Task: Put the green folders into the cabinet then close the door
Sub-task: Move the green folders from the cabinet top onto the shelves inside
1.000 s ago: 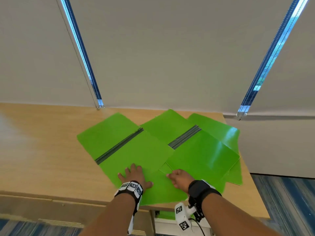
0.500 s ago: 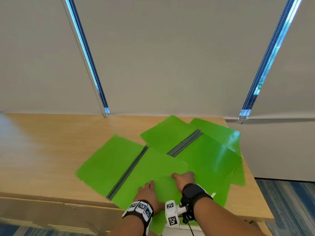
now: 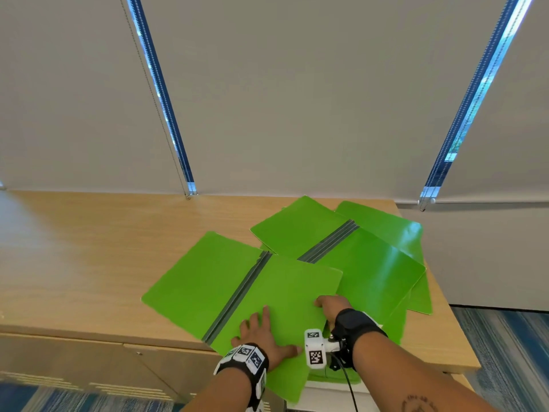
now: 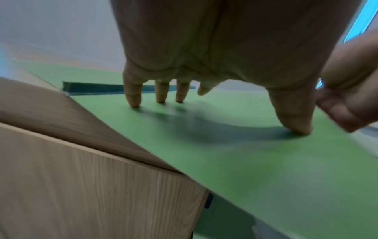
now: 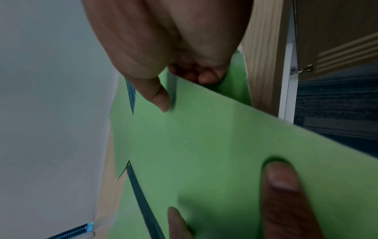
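Three green folders lie open on the wooden cabinet top [image 3: 89,248]. The nearest folder [image 3: 237,286], with a grey spine, overlaps the second folder [image 3: 365,263], and its front corner hangs over the front edge. A third folder [image 3: 395,230] pokes out behind. My left hand [image 3: 264,331] presses flat on the nearest folder [image 4: 225,145], its fingertips [image 4: 134,100] spread. My right hand [image 3: 332,307] pinches that folder's right edge [image 5: 204,137], thumb [image 5: 159,97] on top and fingers curled beneath.
A wooden cabinet door [image 3: 148,370] stands open below the front edge at the left, also seen in the right wrist view [image 5: 337,32]. Grey window blinds [image 3: 297,99] rise behind the top. Blue carpet [image 3: 505,352] lies to the right.
The nearest folder has slid and turned toward the front right, now overlapping the second folder and hanging over the edge. Both hands moved right with it, and the right hand took its edge.
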A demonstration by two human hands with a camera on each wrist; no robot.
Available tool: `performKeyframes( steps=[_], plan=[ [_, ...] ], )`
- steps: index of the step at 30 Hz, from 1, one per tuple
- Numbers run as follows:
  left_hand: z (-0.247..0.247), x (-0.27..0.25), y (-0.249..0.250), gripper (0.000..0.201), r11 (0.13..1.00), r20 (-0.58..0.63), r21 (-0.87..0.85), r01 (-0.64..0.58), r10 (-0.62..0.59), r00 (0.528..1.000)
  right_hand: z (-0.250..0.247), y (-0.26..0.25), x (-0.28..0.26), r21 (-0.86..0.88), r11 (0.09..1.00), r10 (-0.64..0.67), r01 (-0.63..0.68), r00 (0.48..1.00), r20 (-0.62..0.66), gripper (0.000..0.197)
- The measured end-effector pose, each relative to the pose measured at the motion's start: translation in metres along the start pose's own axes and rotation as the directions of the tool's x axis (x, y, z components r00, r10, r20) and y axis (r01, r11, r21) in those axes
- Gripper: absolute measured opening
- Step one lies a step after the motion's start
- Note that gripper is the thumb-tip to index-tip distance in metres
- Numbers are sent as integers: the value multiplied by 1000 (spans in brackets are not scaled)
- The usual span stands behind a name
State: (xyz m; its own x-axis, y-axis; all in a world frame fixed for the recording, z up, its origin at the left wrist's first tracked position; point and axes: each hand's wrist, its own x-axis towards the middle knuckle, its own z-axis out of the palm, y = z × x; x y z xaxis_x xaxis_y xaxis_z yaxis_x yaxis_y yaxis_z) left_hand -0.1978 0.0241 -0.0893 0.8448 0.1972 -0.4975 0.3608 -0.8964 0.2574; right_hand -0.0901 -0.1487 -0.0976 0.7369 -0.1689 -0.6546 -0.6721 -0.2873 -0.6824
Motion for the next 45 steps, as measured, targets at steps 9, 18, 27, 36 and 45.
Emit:
performKeyframes(
  steps=[9,18,27,36,45],
  plan=[
    [-91,16,-27,121,908,-307,-411,79,-220,926,-43,-32,-44,340,926,-170,167,985,-20,23],
    [-140,4,-27,124,481,-261,-840,-252,50,964,-57,-61,-85,553,812,-232,185,972,17,20],
    [-169,-34,-22,17,329,-132,-922,-204,228,965,-50,-83,-91,512,767,-404,387,911,-85,76],
    [-128,-49,-46,25,329,-106,-927,-181,234,966,-53,-30,-125,450,805,-438,387,899,10,31],
    [7,-43,-80,29,400,74,-916,28,99,992,-45,101,-131,215,938,-269,272,962,-41,29]
  ],
)
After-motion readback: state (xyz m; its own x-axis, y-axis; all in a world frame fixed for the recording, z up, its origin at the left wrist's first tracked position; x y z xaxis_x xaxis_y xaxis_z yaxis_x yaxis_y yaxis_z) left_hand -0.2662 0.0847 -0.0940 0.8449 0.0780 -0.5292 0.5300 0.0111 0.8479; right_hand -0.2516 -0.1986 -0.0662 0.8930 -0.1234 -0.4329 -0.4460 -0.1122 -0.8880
